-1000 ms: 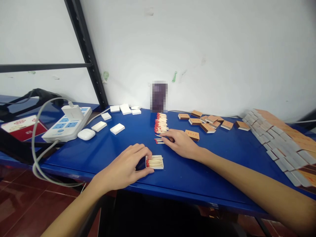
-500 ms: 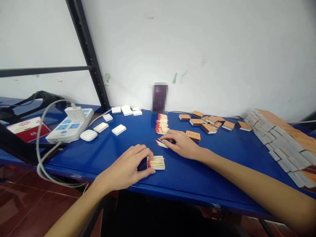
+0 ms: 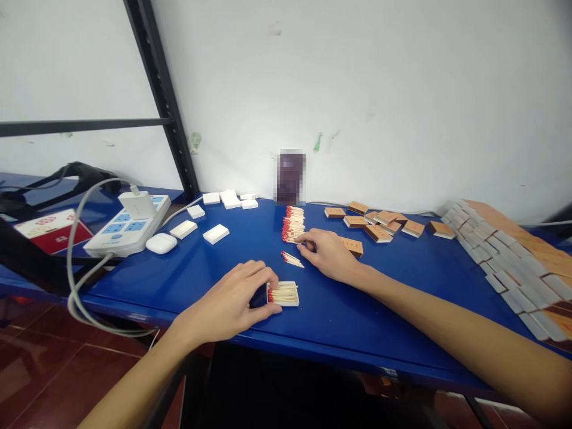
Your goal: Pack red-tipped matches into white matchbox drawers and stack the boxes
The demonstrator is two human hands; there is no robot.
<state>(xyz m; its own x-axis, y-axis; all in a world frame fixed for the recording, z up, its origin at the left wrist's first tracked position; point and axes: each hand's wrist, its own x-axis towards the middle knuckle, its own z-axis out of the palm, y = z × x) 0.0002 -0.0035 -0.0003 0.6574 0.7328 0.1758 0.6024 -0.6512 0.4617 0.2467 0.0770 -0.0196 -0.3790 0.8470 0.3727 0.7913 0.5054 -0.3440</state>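
My left hand point(image 3: 235, 298) rests on the blue table point(image 3: 179, 280), fingers closed on the left end of a white matchbox tray point(image 3: 284, 294) filled with red-tipped matches. My right hand point(image 3: 328, 253) lies farther back, its fingertips touching the near edge of a pile of loose matches point(image 3: 292, 224). A small bunch of matches point(image 3: 292, 259) lies on the table between the two hands, just left of the right hand. An orange matchbox sleeve point(image 3: 353, 245) peeks out behind the right hand.
Empty white trays point(image 3: 215, 233) lie at the back left beside a white earbud case point(image 3: 161, 243) and a power strip point(image 3: 127, 224) with cables. Orange matchboxes point(image 3: 379, 223) are scattered at the back right. A long stack of boxes point(image 3: 504, 250) fills the right edge.
My right hand has moved back from the small bunch of matches to the pile's near edge, leaving the bunch on the table. The left hand has stayed on the tray.
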